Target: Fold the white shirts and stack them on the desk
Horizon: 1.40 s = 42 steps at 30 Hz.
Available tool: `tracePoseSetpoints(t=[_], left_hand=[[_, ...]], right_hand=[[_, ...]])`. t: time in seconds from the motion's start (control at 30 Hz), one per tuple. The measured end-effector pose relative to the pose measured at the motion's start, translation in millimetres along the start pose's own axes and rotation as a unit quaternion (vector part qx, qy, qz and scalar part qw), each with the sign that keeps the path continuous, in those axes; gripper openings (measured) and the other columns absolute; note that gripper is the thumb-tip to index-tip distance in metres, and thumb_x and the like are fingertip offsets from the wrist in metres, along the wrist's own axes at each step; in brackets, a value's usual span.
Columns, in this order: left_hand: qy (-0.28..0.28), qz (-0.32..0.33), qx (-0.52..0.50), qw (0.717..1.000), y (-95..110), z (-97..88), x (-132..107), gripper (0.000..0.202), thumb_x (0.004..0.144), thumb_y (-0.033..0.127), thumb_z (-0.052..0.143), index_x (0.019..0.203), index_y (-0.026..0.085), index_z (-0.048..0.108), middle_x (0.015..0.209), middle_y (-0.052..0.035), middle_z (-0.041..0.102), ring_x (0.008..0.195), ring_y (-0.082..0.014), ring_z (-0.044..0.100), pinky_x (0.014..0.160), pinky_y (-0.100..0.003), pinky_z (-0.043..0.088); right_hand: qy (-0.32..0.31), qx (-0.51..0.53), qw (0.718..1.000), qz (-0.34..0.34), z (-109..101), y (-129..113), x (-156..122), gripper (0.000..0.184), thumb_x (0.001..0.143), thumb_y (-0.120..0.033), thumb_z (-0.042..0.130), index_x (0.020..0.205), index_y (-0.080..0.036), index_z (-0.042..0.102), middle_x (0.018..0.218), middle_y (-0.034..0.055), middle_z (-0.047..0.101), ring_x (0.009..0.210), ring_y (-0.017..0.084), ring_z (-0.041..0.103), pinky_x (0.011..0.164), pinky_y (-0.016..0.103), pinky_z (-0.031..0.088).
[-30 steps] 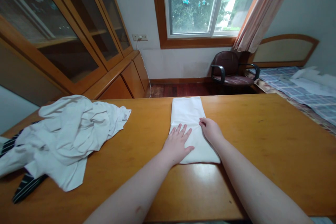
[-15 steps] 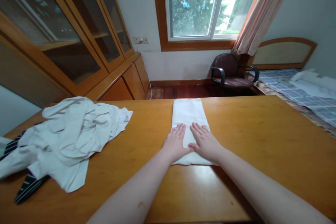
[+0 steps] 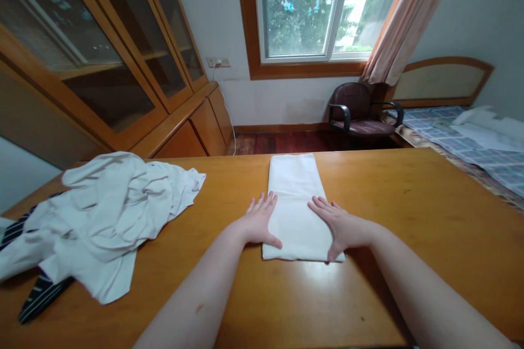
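Your left hand [image 3: 260, 222] and right hand [image 3: 338, 224] are splayed, grasping nothing, touching opposite edges of the white cloth [image 3: 301, 226]: folded flat, narrow rectangle, crease across it, on your counter [image 3: 413, 229]. Crumpled white fabric [image 3: 106, 212] well left.

A white cloth [image 3: 298, 218], folded oblong, lies flat on the tabletop [image 3: 429, 251], its far end near the twelve-o'clock edge. A crease seemingly crosses its middle.

Left hand [image 3: 258, 222] and right hand [image 3: 344, 227] lie apart — fingers extended, thumbs splayed wide — while bare forearms [image 3: 200, 294] converge forward.
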State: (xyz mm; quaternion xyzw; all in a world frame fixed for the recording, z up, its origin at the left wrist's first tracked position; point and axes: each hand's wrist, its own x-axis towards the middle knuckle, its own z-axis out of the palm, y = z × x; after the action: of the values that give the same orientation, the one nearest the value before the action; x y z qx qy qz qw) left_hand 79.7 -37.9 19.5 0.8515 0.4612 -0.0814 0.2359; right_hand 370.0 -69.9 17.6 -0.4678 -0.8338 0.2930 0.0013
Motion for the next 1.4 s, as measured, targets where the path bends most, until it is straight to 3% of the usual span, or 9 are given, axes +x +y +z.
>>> tracePoseSetpoints(t=[0.2, 0.3, 0.4, 0.63, 0.77, 0.97, 1.13, 1.27, 1.4], left_hand=[[0.019, -0.003, -0.029, 0.999, -11.2, -7.5, -10.9, 0.128, 0.057, 0.061, 0.068, 0.147, 0.011, -0.007, 0.151, -0.0225, -0.009, 0.14, -0.0334, -0.006, 0.111, -0.053, 0.007], [0.126, 0.0, -0.039, 0.991, -18.3, -18.1, -17.1, 0.082, 0.083, 0.044, 0.048, 0.149, 0.022, 0.004, 0.155, -0.0119, -0.002, 0.141, -0.0259, 0.0, 0.113, -0.048, 0.009], [0.183, 0.028, 0.02, 0.982, -23.5, -21.9, -21.1, 0.06, 0.086, 0.025, 0.042, 0.144, 0.035, 0.027, 0.156, -0.0013, 0.011, 0.142, -0.0219, 0.006, 0.114, -0.048, 0.002], [0.144, -0.001, 0.026, 0.989, -18.6, -10.7, -16.4, 0.1, 0.07, 0.044, 0.064, 0.149, 0.02, 0.007, 0.154, -0.0147, -0.003, 0.141, -0.0328, 0.0, 0.111, -0.056, 0.004], [0.205, 0.124, 0.039, 0.97, -3.9, -17.7, -13.4, 0.065, 0.083, 0.035, 0.052, 0.144, 0.031, 0.031, 0.154, -0.0034, 0.018, 0.142, -0.0256, 0.011, 0.113, -0.051, 0.001], [0.177, 0.205, -0.043, 0.962, 3.5, -13.8, -6.6, 0.037, 0.088, 0.029, 0.044, 0.122, 0.03, 0.059, 0.136, -0.0002, 0.051, 0.133, -0.0192, 0.036, 0.115, -0.043, 0.012], [0.18, 0.146, -0.272, 0.934, -5.6, -5.2, -1.2, 0.034, 0.082, 0.029, 0.051, 0.112, 0.025, 0.064, 0.125, -0.0023, 0.061, 0.118, -0.0212, 0.052, 0.105, -0.038, 0.035], [0.166, 0.004, -0.498, 0.851, -4.2, 0.1, 6.8, 0.032, 0.079, 0.036, 0.05, 0.101, 0.017, 0.063, 0.096, -0.0054, 0.069, 0.086, -0.0218, 0.065, 0.078, -0.035, 0.05], [0.234, -0.031, -0.525, 0.818, -1.4, 3.7, 11.6, 0.029, 0.075, 0.041, 0.054, 0.092, 0.017, 0.059, 0.084, -0.0019, 0.068, 0.079, -0.0186, 0.062, 0.074, -0.032, 0.049]], right_hand=[[0.036, 0.072, 0.997, -0.018, -8.4, 3.7, -6.2, 0.112, 0.049, -0.052, 0.081, 0.145, -0.024, 0.03, 0.152, 0.013, 0.019, 0.139, 0.034, 0.015, 0.112, 0.05, 0.011], [0.101, 0.127, 0.987, -0.007, -12.8, 3.6, -3.4, 0.065, 0.076, -0.05, 0.063, 0.135, -0.027, 0.048, 0.145, 0.0071, 0.039, 0.133, 0.027, 0.035, 0.11, 0.045, 0.024], [0.167, 0.188, 0.968, 0.015, -12.9, 8.0, 2.6, 0.044, 0.084, -0.045, 0.054, 0.121, -0.023, 0.061, 0.129, 0.0072, 0.057, 0.118, 0.024, 0.052, 0.103, 0.041, 0.036], [0.171, 0.336, 0.926, 0.03, -11.2, 16.8, 9.3, 0.038, 0.08, -0.039, 0.06, 0.111, -0.019, 0.066, 0.119, 0.0075, 0.063, 0.112, 0.025, 0.056, 0.101, 0.041, 0.04], [0.179, 0.351, 0.918, 0.042, -12.3, 14.3, 9.5, 0.029, 0.079, -0.028, 0.057, 0.105, -0.02, 0.068, 0.121, 0.0065, 0.063, 0.113, 0.024, 0.055, 0.101, 0.041, 0.039], [0.158, 0.321, 0.933, 0.035, -12.2, 17.0, 9.9, 0.029, 0.068, -0.007, 0.044, 0.084, -0.019, 0.064, 0.127, 0.0053, 0.059, 0.115, 0.022, 0.055, 0.095, 0.041, 0.043], [0.134, 0.317, 0.939, -0.007, -14.7, 17.9, 6.5, 0.021, 0.073, -0.017, 0.055, 0.091, -0.02, 0.064, 0.133, 0.008, 0.054, 0.12, 0.023, 0.051, 0.1, 0.042, 0.04], [0.11, 0.286, 0.951, -0.028, -17.0, 13.1, 1.4, 0.057, 0.067, -0.027, 0.07, 0.122, -0.022, 0.056, 0.145, 0.0102, 0.039, 0.128, 0.026, 0.042, 0.105, 0.042, 0.034], [0.167, 0.244, 0.955, -0.026, -12.9, 8.3, 3.2, 0.058, 0.069, -0.031, 0.068, 0.125, -0.023, 0.056, 0.137, 0.0084, 0.05, 0.123, 0.028, 0.048, 0.106, 0.044, 0.032]])
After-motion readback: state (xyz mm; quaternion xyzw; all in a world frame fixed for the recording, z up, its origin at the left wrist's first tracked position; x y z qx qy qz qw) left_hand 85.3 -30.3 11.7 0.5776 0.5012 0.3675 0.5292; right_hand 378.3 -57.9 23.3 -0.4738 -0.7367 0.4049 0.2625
